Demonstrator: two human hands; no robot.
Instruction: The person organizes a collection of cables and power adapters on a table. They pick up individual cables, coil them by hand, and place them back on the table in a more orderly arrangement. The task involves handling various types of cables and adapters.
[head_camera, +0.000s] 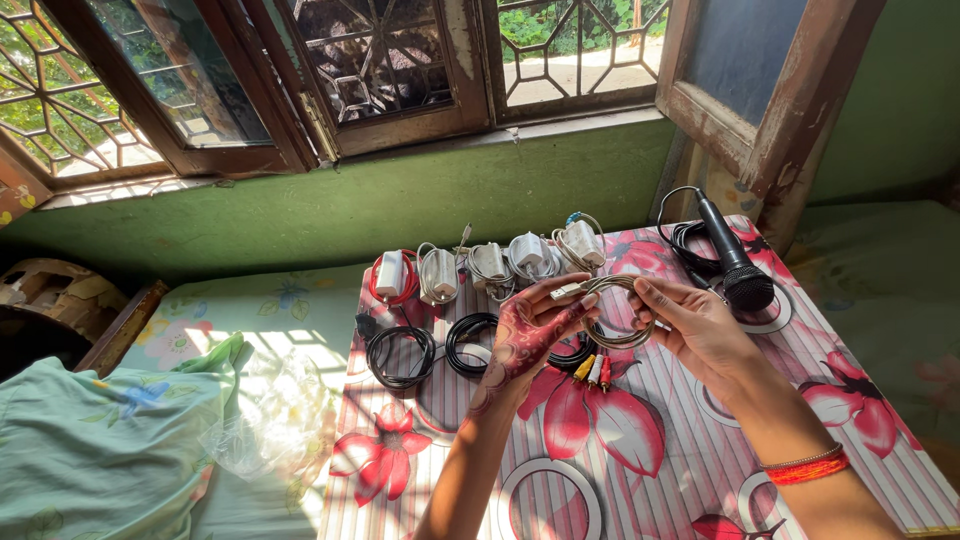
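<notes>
Two hands meet at the centre of the frame, above a low table (640, 470) covered with a pink flowered cloth. The left hand (535, 330), patterned with dark henna, pinches with thumb and fingertips a coil of grey cable (625, 335) near its small plug end. The right hand (700, 330) closes its fingers around the other side of the same coil, so the loops stay together and do not spring open. Under the coil hang three coloured plugs (595, 370), yellow, white and red, free in the air just above the cloth.

Beyond the hands, near the upper middle of the frame, a row of white chargers (490, 265) lies side by side, each with its cord wound around it; this looks like sorting, in my judgement. Two black cable coils (430, 350) lie to the left of the hands, flat on the cloth. A black microphone (735, 260) rests at the upper right of the table, on its own coiled lead. A crumpled clear plastic bag (270, 410) lies on the bed at the lower left.
</notes>
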